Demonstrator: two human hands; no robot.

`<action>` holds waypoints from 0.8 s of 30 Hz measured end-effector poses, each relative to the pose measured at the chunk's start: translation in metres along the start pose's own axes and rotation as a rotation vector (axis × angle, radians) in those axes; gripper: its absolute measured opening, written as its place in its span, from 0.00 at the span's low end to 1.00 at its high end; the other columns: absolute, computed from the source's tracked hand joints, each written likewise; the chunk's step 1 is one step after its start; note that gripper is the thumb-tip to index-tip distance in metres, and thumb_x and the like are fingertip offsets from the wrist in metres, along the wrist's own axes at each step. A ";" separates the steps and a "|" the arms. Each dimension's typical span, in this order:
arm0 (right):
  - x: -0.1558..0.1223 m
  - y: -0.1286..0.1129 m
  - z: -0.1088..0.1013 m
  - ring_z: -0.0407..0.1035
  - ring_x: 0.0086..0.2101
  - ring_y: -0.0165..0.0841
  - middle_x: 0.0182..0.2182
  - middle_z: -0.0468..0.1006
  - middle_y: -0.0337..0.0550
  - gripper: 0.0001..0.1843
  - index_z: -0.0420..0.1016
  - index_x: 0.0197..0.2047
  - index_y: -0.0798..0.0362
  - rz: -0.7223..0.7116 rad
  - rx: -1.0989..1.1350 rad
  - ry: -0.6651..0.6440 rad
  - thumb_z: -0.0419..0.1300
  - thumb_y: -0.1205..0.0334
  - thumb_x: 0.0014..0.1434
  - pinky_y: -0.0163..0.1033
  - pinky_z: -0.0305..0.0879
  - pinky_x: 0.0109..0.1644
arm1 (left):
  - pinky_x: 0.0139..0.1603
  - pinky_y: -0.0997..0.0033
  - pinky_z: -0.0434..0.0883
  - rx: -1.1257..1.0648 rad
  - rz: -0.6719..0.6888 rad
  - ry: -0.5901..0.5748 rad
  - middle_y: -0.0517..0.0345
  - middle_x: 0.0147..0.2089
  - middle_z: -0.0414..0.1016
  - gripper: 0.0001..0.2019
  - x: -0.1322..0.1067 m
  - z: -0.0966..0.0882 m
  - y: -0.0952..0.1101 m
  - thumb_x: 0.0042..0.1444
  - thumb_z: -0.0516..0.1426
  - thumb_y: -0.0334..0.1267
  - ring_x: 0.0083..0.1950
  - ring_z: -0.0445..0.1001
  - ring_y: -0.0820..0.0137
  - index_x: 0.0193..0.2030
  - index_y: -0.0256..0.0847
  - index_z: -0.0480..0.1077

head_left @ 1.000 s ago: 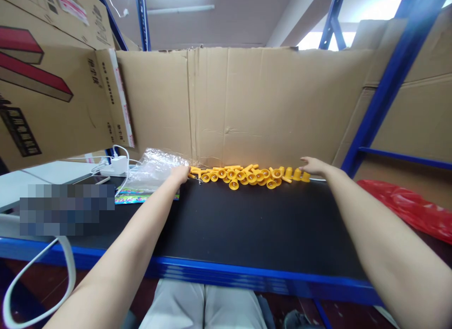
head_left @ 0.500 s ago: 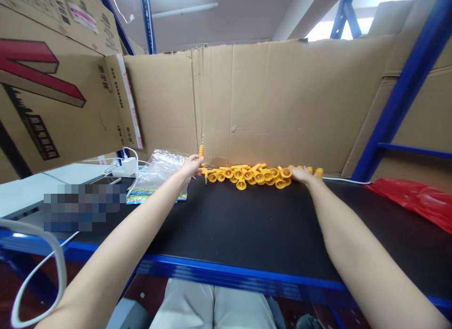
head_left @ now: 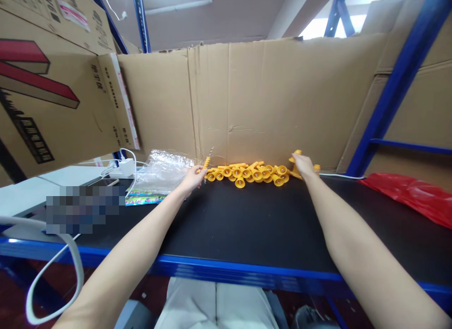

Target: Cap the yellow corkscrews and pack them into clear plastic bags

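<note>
A row of small orange plastic parts [head_left: 251, 173] lies on the black shelf top [head_left: 247, 225] against a cardboard wall [head_left: 268, 98]. My left hand [head_left: 192, 178] is at the row's left end, fingers pinched on one orange ribbed part [head_left: 206, 162] that sticks up with a thin metal pin. At the row's right end my right hand [head_left: 302, 166] has its fingers closed around another orange part [head_left: 295, 153], lifted a little off the surface.
A clear plastic bag [head_left: 160, 171] over a colourful printed card lies left of the parts. A white charger [head_left: 125, 167] with cables and a phone sit further left. A red plastic bag [head_left: 411, 194] lies at right. Blue rack posts and cardboard boxes surround the shelf.
My left hand has picked one ribbed part out of the left end and drawn it slightly back. My right hand has closed on a part at the right end and raised it.
</note>
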State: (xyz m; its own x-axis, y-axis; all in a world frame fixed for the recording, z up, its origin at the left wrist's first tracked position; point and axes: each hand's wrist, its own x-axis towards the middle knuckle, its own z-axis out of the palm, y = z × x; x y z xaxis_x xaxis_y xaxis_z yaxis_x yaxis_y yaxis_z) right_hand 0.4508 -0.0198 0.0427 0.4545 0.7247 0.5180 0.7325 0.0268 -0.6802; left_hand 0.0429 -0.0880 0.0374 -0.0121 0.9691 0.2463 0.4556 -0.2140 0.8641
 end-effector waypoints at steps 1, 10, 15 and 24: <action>-0.001 -0.004 -0.002 0.66 0.47 0.38 0.44 0.74 0.50 0.22 0.73 0.47 0.54 0.028 0.050 0.046 0.46 0.53 0.58 0.47 0.55 0.56 | 0.22 0.78 0.62 0.065 0.044 0.015 0.65 0.22 0.63 0.12 0.000 0.000 -0.002 0.56 0.51 0.44 0.18 0.59 0.79 0.41 0.39 0.67; -0.027 -0.064 -0.012 0.71 0.40 0.31 0.50 0.66 0.48 0.17 0.57 0.51 0.48 0.162 0.449 0.285 0.49 0.56 0.58 0.39 0.70 0.39 | 0.42 0.69 0.65 0.532 0.404 0.019 0.56 0.29 0.73 0.12 -0.006 -0.006 -0.007 0.53 0.53 0.42 0.37 0.71 0.67 0.41 0.41 0.71; -0.061 -0.099 -0.031 0.73 0.33 0.27 0.42 0.72 0.44 0.19 0.55 0.47 0.48 0.225 0.739 0.033 0.57 0.62 0.54 0.35 0.70 0.37 | 0.38 0.72 0.64 0.585 0.456 -0.067 0.57 0.29 0.72 0.13 -0.008 -0.004 -0.006 0.52 0.54 0.44 0.33 0.70 0.69 0.42 0.40 0.71; -0.128 -0.104 -0.017 0.69 0.31 0.31 0.34 0.74 0.41 0.16 0.69 0.38 0.53 -0.451 0.114 -0.567 0.65 0.68 0.44 0.40 0.66 0.40 | 0.32 0.75 0.61 0.626 0.501 -0.137 0.60 0.27 0.69 0.14 -0.011 -0.002 -0.006 0.51 0.53 0.45 0.28 0.66 0.72 0.40 0.40 0.72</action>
State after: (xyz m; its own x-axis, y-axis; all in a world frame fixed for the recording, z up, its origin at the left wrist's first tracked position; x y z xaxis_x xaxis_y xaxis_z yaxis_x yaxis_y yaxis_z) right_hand 0.3254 -0.1272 0.0562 -0.2335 0.8702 0.4338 0.7149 0.4560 -0.5300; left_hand 0.0390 -0.0978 0.0304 0.4161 0.7916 0.4476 0.7915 -0.5575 0.2502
